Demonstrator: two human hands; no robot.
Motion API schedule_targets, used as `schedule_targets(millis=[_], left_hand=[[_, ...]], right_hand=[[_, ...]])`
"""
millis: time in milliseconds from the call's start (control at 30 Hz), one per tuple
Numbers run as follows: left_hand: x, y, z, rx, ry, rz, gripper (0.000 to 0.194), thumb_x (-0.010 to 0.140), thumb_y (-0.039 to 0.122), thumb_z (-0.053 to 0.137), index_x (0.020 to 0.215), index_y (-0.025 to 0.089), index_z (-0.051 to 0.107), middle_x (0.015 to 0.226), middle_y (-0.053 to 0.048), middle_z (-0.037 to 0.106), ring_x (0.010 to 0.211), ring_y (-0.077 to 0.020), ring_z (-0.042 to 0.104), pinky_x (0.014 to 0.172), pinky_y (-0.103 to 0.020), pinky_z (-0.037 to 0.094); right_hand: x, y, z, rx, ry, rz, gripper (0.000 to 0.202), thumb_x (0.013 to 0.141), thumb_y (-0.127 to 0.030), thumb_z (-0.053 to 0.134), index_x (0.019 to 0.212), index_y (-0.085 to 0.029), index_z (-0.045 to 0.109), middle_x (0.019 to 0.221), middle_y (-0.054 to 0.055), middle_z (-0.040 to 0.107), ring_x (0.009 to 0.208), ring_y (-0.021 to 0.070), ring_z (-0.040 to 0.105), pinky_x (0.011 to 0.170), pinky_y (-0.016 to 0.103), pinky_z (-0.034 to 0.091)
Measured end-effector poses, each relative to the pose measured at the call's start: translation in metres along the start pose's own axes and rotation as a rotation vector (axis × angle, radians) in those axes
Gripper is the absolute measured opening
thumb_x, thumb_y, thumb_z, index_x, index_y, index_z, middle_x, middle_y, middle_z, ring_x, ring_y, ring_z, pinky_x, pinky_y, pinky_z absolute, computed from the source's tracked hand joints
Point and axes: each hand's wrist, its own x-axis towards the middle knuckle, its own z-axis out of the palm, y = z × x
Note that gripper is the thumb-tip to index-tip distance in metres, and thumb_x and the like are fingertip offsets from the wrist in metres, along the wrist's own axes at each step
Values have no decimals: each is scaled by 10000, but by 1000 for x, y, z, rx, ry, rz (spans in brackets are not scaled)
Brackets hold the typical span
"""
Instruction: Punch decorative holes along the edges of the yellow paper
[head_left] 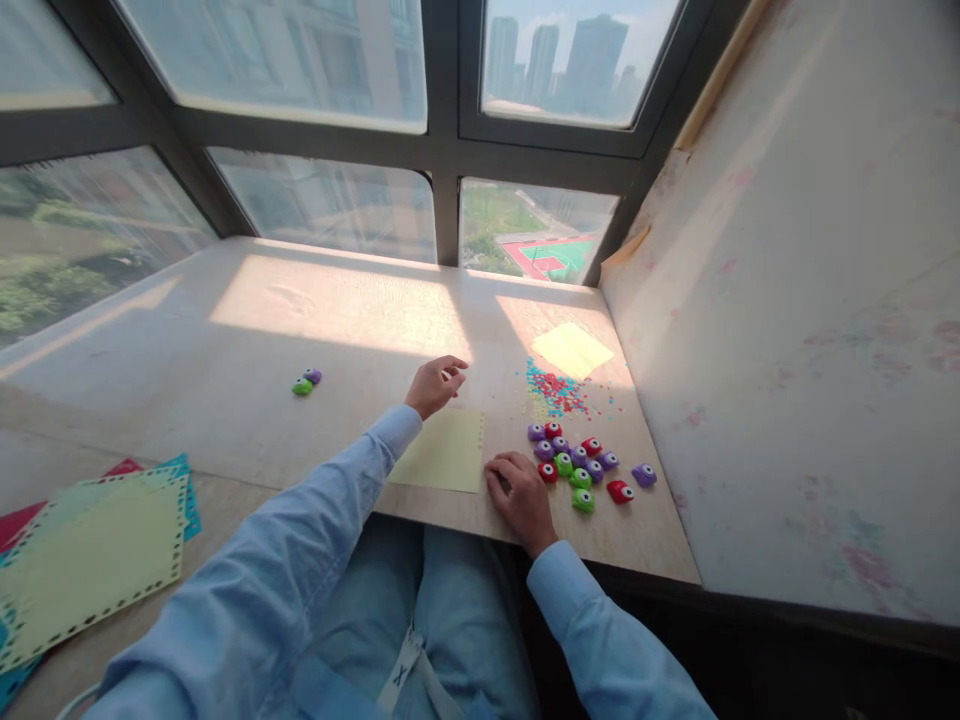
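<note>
My left hand is over the far edge of a pale yellow sheet, its fingers curled and pointing right; what it holds, if anything, is too small to make out. Beside the sheet's right edge, my right hand rests on the table with fingers bent together, and its fingertips are hidden. Several red, purple and green eye-shaped punches stand just right of it. Behind them lies a scatter of small red, blue and yellow paper bits.
A green punch and a purple one sit together at the left. Punched sheets in yellow, red and blue are stacked at the near left. Another yellow sheet lies at the back right. A wall bounds the table's right side.
</note>
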Motion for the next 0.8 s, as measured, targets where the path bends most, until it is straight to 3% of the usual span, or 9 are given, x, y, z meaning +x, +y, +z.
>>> schedule_targets(millis=[133,267,367,433,533,633,800], left_hand=[[-11,-28,-46,74,179,-33,206,794,231,558,955,163,667,780,-10,637,519,-103,608,546,-237,504],[-27,-57,-100,296,466,-43,252,808,205,501,1015,160,638,876,-54,651,665,-146,619,710,-305,529],[-46,-80,-139,482,561,-120,331,794,197,519,1115,152,582,1038,-107,633,802,-187,623,833,-359,513],[-60,-96,-160,605,549,-214,415,765,216,569,1174,148,546,1133,-143,608,979,-247,606,916,-395,481],[-76,-116,-182,737,423,-333,506,738,257,618,1225,158,525,1237,-166,581,1163,-321,528,974,-435,431],[-84,-127,-191,743,302,-341,426,771,277,598,1186,190,567,1218,-136,614,1134,-310,548,957,-415,429],[-83,-128,-193,715,299,-349,273,798,343,596,1025,195,625,1073,-121,661,1050,-296,572,894,-400,443]], right_hand=[[-2,4,1,20,-3,-18,173,868,-171,513,868,-202,684,887,74,673,861,221,609,791,351,482],[-3,7,2,39,-16,-17,170,888,-228,515,881,-200,683,911,80,675,876,228,621,800,362,493],[-4,9,2,38,-15,-9,192,903,-283,514,878,-203,687,932,91,681,880,237,627,808,377,499],[-5,11,2,30,-9,-6,205,903,-314,521,871,-207,692,940,94,685,889,244,630,820,387,502],[-5,12,3,19,-12,-10,219,903,-341,520,867,-210,692,943,96,687,893,251,631,828,397,502],[-5,14,4,2,-15,-15,229,902,-359,520,865,-212,692,945,94,687,895,251,631,831,397,499],[-6,17,5,-6,-20,-14,254,891,-398,523,872,-212,696,949,93,690,894,254,637,827,396,500]])
